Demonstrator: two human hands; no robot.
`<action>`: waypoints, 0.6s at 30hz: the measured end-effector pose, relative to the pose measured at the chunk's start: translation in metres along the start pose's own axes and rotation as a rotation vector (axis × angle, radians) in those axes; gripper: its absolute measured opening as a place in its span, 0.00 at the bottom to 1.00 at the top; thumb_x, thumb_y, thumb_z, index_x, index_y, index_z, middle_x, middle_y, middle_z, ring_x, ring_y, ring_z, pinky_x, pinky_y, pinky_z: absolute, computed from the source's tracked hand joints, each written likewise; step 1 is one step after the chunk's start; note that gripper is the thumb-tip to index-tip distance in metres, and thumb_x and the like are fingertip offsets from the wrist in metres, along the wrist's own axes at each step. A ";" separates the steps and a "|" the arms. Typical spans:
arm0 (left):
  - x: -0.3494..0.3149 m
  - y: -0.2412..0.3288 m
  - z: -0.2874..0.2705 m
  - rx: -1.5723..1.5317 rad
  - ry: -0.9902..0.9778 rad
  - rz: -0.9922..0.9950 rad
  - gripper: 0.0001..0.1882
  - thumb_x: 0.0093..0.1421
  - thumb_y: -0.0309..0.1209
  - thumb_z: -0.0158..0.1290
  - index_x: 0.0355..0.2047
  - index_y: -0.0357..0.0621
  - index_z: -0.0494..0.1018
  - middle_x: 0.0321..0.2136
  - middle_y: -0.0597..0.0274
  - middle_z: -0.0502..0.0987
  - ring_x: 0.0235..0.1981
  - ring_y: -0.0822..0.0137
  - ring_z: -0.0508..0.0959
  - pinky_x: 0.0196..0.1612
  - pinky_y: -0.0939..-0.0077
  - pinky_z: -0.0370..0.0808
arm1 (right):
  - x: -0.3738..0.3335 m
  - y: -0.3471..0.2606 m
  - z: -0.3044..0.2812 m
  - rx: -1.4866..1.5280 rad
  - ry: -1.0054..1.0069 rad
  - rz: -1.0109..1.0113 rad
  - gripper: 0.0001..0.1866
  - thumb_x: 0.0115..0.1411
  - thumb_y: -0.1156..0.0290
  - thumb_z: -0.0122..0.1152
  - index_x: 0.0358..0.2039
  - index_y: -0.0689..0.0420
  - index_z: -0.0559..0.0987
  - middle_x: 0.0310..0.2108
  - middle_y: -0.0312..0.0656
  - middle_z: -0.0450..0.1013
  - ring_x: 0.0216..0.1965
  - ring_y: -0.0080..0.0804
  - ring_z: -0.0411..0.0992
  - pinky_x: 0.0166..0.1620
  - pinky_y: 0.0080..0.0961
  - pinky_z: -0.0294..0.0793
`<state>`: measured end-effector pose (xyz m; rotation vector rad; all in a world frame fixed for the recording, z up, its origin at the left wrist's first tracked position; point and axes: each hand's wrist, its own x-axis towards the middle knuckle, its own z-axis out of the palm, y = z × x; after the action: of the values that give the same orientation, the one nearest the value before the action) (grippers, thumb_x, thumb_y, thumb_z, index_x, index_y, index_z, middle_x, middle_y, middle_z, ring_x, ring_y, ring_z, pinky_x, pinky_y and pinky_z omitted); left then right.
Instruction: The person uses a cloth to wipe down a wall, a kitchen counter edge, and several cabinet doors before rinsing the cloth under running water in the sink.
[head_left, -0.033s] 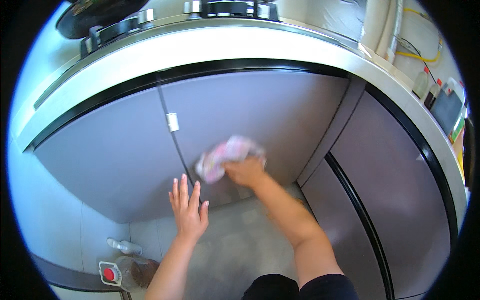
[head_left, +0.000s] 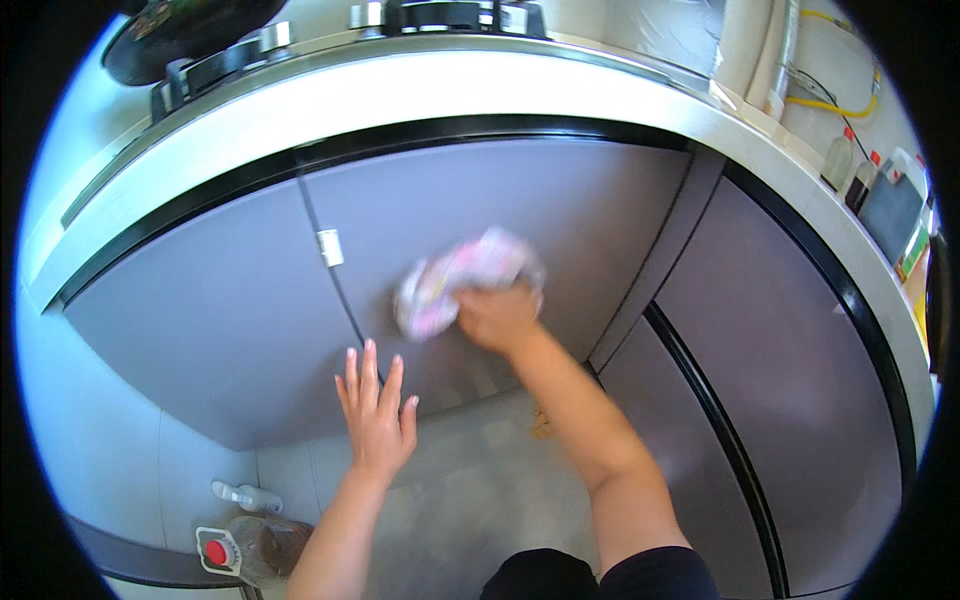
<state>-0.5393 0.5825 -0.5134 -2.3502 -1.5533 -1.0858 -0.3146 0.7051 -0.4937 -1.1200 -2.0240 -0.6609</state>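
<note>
A person's right hand (head_left: 497,317) grips a crumpled pink-and-white cloth (head_left: 455,280), pressing it flat against a grey cabinet door (head_left: 520,210). The cloth bunches just above and to the left of the knuckles, partly under the fingers. The left hand (head_left: 377,415) is spread, fingers apart, holding nothing, its fingertips resting on the lower edge of the doors, below and left of the cloth. A plastic bottle with a red cap (head_left: 245,545) lies on the floor, below that hand.

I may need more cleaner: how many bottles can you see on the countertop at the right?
2: a clear plastic bottle with a red cap and a dark bottle with a red cap, side by side near the wall. Others may be hidden.
</note>
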 end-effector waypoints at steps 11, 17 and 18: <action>0.073 0.050 0.045 0.306 -0.028 0.064 0.36 0.54 0.33 0.57 0.63 0.56 0.58 0.68 0.43 0.38 0.68 0.38 0.35 0.61 0.32 0.33 | -0.153 -0.001 0.113 0.369 0.294 1.196 0.34 0.63 0.56 0.46 0.59 0.72 0.57 0.64 0.63 0.47 0.66 0.65 0.38 0.65 0.57 0.32; 0.072 0.038 0.044 0.408 0.009 0.091 0.37 0.54 0.33 0.57 0.64 0.57 0.58 0.67 0.41 0.37 0.67 0.36 0.34 0.61 0.31 0.32 | -0.050 0.035 0.009 0.348 0.236 0.588 0.29 0.60 0.55 0.51 0.57 0.61 0.66 0.60 0.61 0.56 0.61 0.68 0.48 0.58 0.60 0.46; 0.071 0.037 0.048 0.410 0.016 0.089 0.37 0.53 0.33 0.57 0.64 0.57 0.58 0.67 0.41 0.37 0.67 0.36 0.35 0.61 0.31 0.32 | -0.038 0.049 -0.004 0.263 0.248 0.564 0.29 0.60 0.55 0.51 0.57 0.59 0.66 0.60 0.60 0.56 0.61 0.68 0.49 0.57 0.61 0.47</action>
<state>-0.4696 0.6412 -0.4940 -2.1020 -1.4805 -0.6851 -0.2571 0.7072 -0.5171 -1.2949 -1.4375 -0.2216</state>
